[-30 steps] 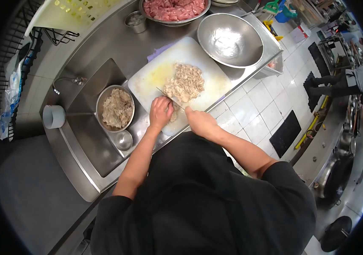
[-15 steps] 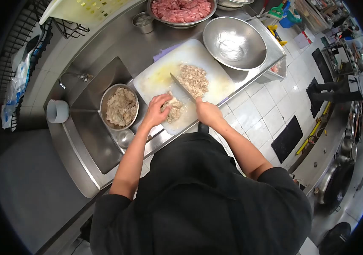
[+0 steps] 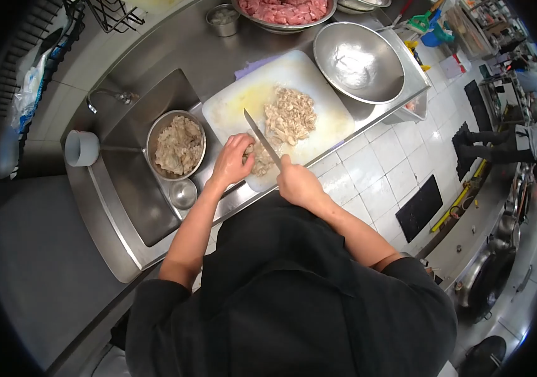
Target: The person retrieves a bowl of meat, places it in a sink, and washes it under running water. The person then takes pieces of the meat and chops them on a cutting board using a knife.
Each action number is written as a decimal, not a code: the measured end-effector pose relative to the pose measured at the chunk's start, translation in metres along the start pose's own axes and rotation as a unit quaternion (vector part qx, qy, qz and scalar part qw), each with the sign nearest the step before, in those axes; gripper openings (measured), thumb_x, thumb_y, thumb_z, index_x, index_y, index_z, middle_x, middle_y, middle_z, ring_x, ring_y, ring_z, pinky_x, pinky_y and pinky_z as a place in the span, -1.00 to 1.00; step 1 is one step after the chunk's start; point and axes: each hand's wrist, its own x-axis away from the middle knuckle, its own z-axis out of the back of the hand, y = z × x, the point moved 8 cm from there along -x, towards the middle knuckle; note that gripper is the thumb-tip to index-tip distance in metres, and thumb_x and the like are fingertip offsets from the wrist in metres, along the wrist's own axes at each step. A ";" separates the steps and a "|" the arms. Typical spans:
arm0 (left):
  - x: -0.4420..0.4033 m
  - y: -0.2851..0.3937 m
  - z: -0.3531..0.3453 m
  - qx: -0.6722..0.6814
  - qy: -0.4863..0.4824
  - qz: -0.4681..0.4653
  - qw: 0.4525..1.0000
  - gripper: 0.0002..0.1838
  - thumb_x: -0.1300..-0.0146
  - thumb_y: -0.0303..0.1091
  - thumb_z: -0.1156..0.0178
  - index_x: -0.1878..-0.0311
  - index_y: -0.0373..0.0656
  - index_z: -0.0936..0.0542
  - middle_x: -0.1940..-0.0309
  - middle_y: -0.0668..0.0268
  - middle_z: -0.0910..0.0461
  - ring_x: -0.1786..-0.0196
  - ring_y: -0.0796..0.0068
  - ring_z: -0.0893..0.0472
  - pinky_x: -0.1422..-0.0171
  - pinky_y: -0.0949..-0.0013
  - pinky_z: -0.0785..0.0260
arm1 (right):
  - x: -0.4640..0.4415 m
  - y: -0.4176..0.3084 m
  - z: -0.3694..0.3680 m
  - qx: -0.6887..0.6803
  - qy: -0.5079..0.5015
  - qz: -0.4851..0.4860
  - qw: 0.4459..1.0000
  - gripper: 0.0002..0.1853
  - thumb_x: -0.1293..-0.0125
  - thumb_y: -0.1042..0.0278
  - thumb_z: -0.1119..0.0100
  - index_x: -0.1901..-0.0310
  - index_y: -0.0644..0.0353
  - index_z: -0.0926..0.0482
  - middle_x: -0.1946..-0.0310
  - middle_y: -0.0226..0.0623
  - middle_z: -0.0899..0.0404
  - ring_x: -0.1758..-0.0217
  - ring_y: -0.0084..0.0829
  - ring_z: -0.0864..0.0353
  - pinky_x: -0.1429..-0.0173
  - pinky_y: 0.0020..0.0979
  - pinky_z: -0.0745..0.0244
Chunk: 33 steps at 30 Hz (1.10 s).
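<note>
In the head view, my right hand (image 3: 298, 182) is closed around the handle of a kitchen knife (image 3: 261, 139), its blade angled up and left over the cutting board (image 3: 231, 103). My left hand (image 3: 233, 161) lies at the board's near left edge, fingers curled over a piece of pale, cooked-looking meat mostly hidden beneath them. Some cut meat (image 3: 263, 164) lies between that hand and the blade. Beyond the knife sits a larger heap of chopped pale meat (image 3: 291, 115).
Left of the board, a metal bowl (image 3: 150, 154) of pale meat stands in the sink (image 3: 136, 195), with a small bowl (image 3: 184, 194) close by. A large steel bowl (image 3: 359, 61) and a bowl of pink raw meat (image 3: 284, 9) are behind. Another person (image 3: 510, 141) stands far right.
The knife and my right hand have shifted left across the board, away from the chopped heap and closer to my left hand. The whole view has tilted slightly.
</note>
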 end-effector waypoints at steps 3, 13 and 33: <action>0.003 -0.012 -0.014 -0.008 -0.051 -0.008 0.999 -0.70 -0.19 -0.40 -0.27 0.00 -0.25 -0.61 -0.04 0.10 -0.60 -0.15 -0.02 -0.55 -0.24 0.08 -0.47 | 0.014 -0.012 -0.008 -0.013 -0.018 -0.005 1.000 -0.79 -0.34 0.48 -0.03 0.08 0.41 -0.35 0.42 0.32 -0.65 0.27 0.34 -0.68 0.11 0.24 -0.54; 0.013 -0.028 -0.022 0.036 -0.001 -0.005 0.999 -0.71 -0.20 -0.44 -0.29 0.01 -0.31 -0.63 -0.07 0.00 -0.62 -0.14 -0.06 -0.59 -0.26 0.07 -0.48 | -0.062 0.001 -0.066 -0.081 0.073 -0.001 0.994 -0.77 -0.35 0.50 -0.02 0.05 0.46 -0.34 0.39 0.40 -0.62 0.22 0.39 -0.66 0.08 0.25 -0.51; -0.012 -0.013 -0.057 -0.045 -0.032 0.070 0.996 -0.35 -0.15 -0.23 -0.41 -0.29 -0.28 -0.51 -0.23 -0.02 -0.49 -0.25 -0.09 -0.46 -0.41 0.04 -0.34 | -0.008 0.064 0.026 0.001 0.063 -0.016 0.998 -0.77 -0.37 0.40 -0.05 0.07 0.37 -0.35 0.39 0.34 -0.64 0.23 0.37 -0.66 0.07 0.27 -0.51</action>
